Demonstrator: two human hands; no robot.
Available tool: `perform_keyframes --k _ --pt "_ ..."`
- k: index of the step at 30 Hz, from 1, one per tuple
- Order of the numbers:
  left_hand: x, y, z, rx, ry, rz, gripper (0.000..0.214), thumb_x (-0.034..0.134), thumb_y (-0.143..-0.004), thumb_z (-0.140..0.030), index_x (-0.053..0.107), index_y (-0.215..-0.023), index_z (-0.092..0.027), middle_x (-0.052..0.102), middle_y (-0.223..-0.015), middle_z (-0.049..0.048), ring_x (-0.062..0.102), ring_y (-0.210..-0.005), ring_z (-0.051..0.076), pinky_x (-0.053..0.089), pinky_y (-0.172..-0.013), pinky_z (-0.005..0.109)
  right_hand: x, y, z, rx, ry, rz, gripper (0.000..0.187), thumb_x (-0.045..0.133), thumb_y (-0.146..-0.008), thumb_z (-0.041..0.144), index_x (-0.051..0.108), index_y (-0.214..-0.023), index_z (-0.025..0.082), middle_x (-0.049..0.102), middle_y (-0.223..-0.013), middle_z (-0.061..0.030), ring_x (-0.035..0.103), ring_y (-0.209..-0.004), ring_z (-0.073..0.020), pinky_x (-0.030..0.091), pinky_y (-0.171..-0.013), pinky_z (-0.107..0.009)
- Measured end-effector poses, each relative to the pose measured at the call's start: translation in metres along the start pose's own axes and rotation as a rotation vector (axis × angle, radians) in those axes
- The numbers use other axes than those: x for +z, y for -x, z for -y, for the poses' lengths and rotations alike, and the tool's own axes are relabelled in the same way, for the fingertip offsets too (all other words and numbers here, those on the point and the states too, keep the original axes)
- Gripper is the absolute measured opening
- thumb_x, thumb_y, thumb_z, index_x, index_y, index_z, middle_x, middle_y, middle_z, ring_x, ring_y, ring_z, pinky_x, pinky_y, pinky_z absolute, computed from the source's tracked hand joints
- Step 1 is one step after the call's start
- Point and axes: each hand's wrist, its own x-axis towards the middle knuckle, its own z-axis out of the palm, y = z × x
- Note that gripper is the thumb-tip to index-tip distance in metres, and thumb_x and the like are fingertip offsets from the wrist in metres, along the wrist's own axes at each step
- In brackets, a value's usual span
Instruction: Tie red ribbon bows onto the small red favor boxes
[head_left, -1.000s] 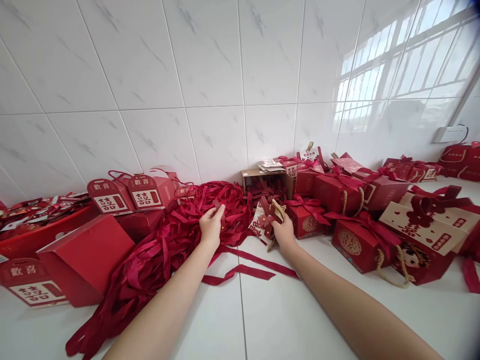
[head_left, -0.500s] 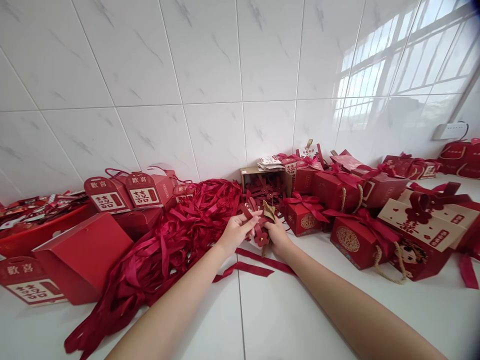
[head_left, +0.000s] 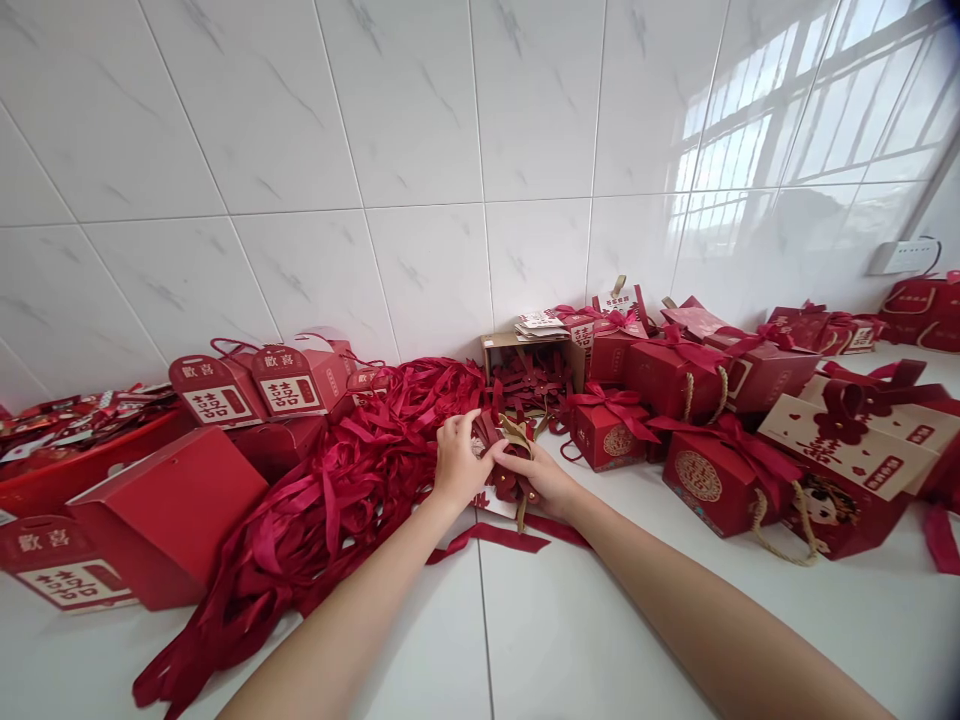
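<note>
My left hand and my right hand meet over a small red ornament with a gold tab, low above the white tiled floor. Both hands pinch it, the left from the left side, the right from below. Right beside my left hand lies a big heap of dark red ribbons. One loose ribbon strip lies flat on the floor under my wrists.
An open cardboard box of red ornaments stands at the wall behind my hands. Red gift boxes with bows crowd the right side, house-shaped red boxes and a plain red box the left. A tiled wall rises behind.
My left hand left the ribbon heap and came right to join my right hand on the ornament. Both hands then shifted slightly left and nearer to me.
</note>
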Motion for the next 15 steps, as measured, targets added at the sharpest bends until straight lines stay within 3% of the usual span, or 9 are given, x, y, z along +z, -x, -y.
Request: perform_keyframes --k 3,7,11,15 --pt "0.002 -0.002 0.007 -0.039 0.021 0.0 0.048 0.063 -0.079 -0.041 0.051 -0.121 -0.021 0.056 -0.112 0.0106 0.053 -0.108 0.026 0.042 -0.095 0.04 0.001 0.001 -0.003 0.005 -0.008 0.002 0.04 0.082 -0.059 0.023 0.057 -0.09 0.019 0.062 -0.056 0.0037 0.053 -0.039 -0.0106 0.039 -0.034 -0.018" --pt "-0.006 -0.007 0.025 -0.054 -0.03 0.019 0.036 0.028 -0.096 -0.034 0.049 -0.121 -0.02 0.057 -0.12 0.012 0.049 -0.117 0.022 0.037 -0.101 0.039 0.003 -0.003 0.001 0.0 -0.062 -0.071 0.04 0.082 -0.055 0.014 0.058 -0.087 0.019 0.064 -0.061 0.0027 0.058 -0.045 -0.014 0.048 -0.04 -0.025" --pt "-0.015 -0.004 0.048 -0.064 -0.16 0.195 0.032 0.049 -0.086 -0.031 0.058 -0.114 -0.021 0.057 -0.126 0.0112 0.044 -0.123 0.028 0.032 -0.103 0.045 -0.001 -0.006 0.039 -0.095 -0.125 -0.205 0.032 0.076 -0.059 0.01 0.06 -0.085 0.019 0.067 -0.065 0.0006 0.063 -0.051 -0.0152 0.052 -0.045 -0.025" --pt "-0.013 -0.001 0.057 -0.165 -0.3 0.308 0.034 0.056 -0.08 -0.034 0.062 -0.11 -0.02 0.061 -0.121 0.0144 0.05 -0.116 0.034 0.036 -0.097 0.049 -0.015 0.006 0.113 -0.305 -0.179 -0.328 0.02 0.069 -0.069 0.011 0.062 -0.085 0.019 0.071 -0.075 -0.0007 0.067 -0.062 -0.0144 0.056 -0.052 -0.023"
